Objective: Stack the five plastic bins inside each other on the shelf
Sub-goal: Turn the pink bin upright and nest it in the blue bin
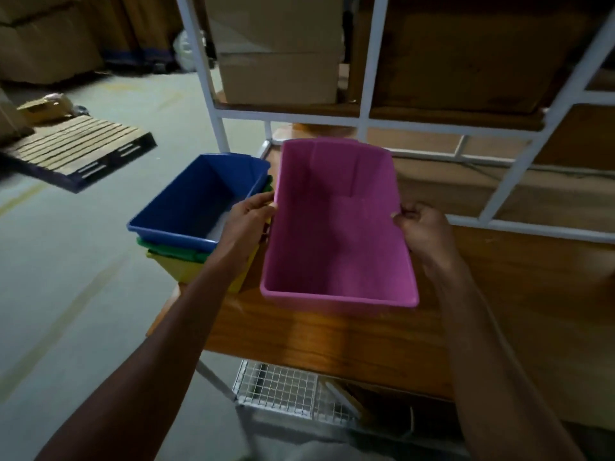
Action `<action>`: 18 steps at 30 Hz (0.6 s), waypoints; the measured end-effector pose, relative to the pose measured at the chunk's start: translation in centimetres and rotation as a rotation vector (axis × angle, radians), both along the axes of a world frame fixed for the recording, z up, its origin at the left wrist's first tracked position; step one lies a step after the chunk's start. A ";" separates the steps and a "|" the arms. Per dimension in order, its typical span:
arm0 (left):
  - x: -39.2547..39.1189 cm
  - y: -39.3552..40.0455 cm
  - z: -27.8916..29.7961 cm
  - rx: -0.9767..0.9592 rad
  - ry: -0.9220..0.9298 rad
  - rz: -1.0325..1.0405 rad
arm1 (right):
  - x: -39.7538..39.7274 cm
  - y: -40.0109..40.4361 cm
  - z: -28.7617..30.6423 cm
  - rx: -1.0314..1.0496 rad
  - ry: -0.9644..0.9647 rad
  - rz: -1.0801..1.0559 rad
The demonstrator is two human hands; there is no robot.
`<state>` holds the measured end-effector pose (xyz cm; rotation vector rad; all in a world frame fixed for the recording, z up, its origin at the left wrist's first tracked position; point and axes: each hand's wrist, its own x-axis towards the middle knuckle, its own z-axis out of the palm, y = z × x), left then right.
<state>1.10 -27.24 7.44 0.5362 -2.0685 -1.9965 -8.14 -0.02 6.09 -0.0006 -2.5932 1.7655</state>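
A pink plastic bin [336, 234] is held above the wooden shelf board [332, 344], its open side facing me. My left hand [248, 217] grips its left rim and my right hand [421, 227] grips its right rim. To the left, at the shelf's left end, a blue bin [199, 194] sits nested in a green bin [173, 249], which sits in a yellow bin [193, 272]. My left forearm hides the stack's right side.
White metal shelf frame posts [366, 94] rise behind the bins, with cardboard boxes [279, 71] on the upper level. A wire mesh basket [283, 387] lies under the shelf board. A wooden pallet [76, 151] lies on the grey floor at left.
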 end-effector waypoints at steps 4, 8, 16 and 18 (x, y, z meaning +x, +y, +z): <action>-1.0 -2.7 1.3 -0.018 0.054 -0.150 | 1.6 -2.5 0.5 0.207 0.062 -0.171; -2.0 -5.4 2.0 -0.113 0.100 -0.272 | 3.0 -4.5 0.8 0.275 0.105 -0.300; -2.9 -7.0 3.0 -0.507 0.200 -0.294 | 7.1 -5.6 2.1 0.332 0.098 -0.436; -3.2 -6.2 4.0 -0.681 0.356 -0.241 | 7.7 -5.1 2.7 0.387 0.103 -0.426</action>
